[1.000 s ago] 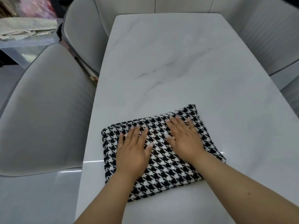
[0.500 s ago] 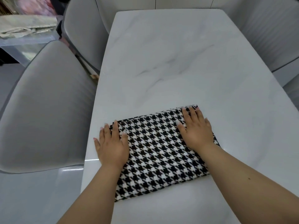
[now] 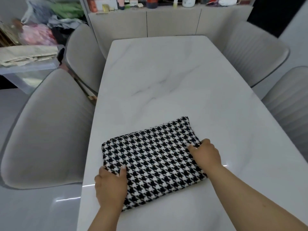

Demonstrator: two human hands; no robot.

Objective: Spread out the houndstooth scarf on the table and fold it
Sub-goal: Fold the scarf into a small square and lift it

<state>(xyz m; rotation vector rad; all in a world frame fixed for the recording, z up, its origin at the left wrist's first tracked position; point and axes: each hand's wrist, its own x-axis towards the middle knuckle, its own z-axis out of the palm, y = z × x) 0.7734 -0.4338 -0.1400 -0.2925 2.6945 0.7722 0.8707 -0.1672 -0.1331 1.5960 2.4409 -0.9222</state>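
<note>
Atop the table (image 3: 166,77), both hands, flat earlier, now grip the folded scarf's (image 3: 150,155) side edges.

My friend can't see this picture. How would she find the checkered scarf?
Look at the long white marble table with grey chairs on both sides. On its near end lies the houndstooth scarf, folded into a thick rectangle, with the left hand and right hand gripping its side edges. It is the only black-and-white patterned thing there; everything around it is plain and pale.

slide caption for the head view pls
Both hands, left and right, grip the folded black-and-white houndstooth scarf on the white marble table.
</note>
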